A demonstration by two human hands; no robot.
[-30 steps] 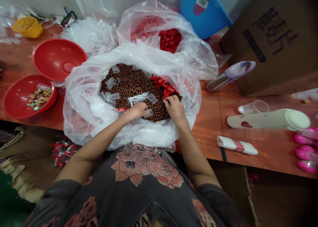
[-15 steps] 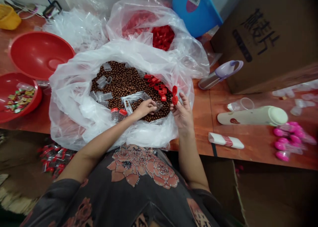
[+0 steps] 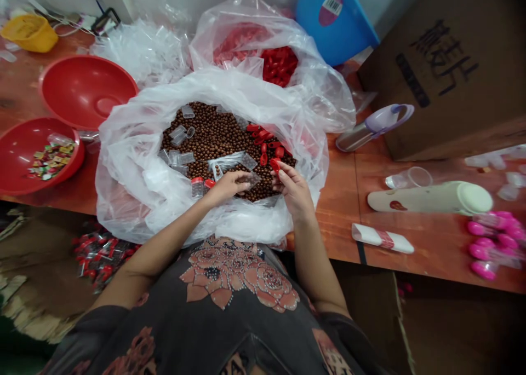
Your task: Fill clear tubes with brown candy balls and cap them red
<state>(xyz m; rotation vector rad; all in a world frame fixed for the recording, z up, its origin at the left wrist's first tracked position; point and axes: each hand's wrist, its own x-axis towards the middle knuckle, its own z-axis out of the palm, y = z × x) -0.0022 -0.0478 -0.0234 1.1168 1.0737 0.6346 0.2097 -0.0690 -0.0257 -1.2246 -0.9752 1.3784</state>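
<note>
A big clear plastic bag (image 3: 135,200) lies open, full of small brown balls (image 3: 217,131). Low over the balls, my left hand (image 3: 227,188) pinches a small clear plastic container (image 3: 250,180). To its right, my right hand (image 3: 293,189) grips a red cap (image 3: 275,166) between thumb and fingers. More red caps (image 3: 265,137) lie on the balls just beyond that hand. Empty clear containers (image 3: 178,135) rest at the left of the pile. Near my left wrist stand red-capped containers (image 3: 198,186). A white-handled scoop (image 3: 226,160) lies in the middle of the balls.
Two red bowls (image 3: 88,87) sit at the left, one with wrapped sweets (image 3: 51,159). Behind are a bag of red caps (image 3: 279,65) and a blue bucket (image 3: 332,19). A cardboard box (image 3: 447,68), bottle (image 3: 353,137) and pale flask (image 3: 427,197) stand or lie at right.
My right hand has come left and down with a red cap, closer to the container in my left hand. The whole view has shifted slightly to the right.
</note>
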